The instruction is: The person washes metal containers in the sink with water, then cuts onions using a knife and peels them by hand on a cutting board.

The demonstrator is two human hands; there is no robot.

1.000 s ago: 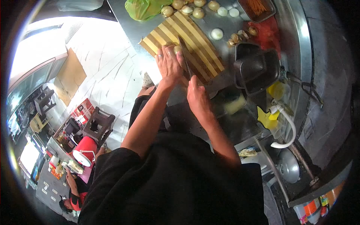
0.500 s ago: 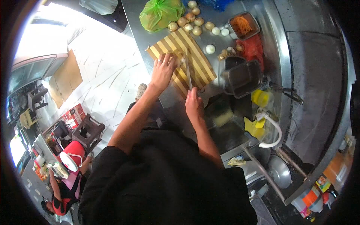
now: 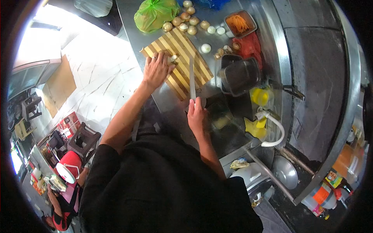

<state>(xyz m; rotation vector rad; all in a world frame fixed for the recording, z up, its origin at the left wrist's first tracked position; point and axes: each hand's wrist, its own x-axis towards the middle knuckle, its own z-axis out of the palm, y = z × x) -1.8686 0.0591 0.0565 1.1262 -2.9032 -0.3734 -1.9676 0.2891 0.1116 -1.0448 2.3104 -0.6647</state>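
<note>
My right hand [image 3: 197,112] grips a kitchen knife [image 3: 192,79] by its handle, the blade pointing away from me over the striped wooden cutting board [image 3: 196,66]. My left hand [image 3: 157,70] rests at the board's left side, fingers bent and thumb apart. Just beside its fingertips lies a small white onion piece [image 3: 173,58], with brownish bits near it. Whatever lies under the left fingers is hidden. Beyond the board are several unpeeled onions [image 3: 192,30] and a peeled white onion [image 3: 206,48].
A green plastic bag [image 3: 157,15] stands at the far left of the steel counter. To the right are a container of orange shreds [image 3: 237,24], a red bag [image 3: 250,46], black containers [image 3: 243,75] and a white faucet [image 3: 278,126]. Another person [image 3: 62,206] is at lower left.
The view has shifted, moving the scene left. The knife has moved right relative to the board, away from my left hand, and the white onion piece shows more clearly.
</note>
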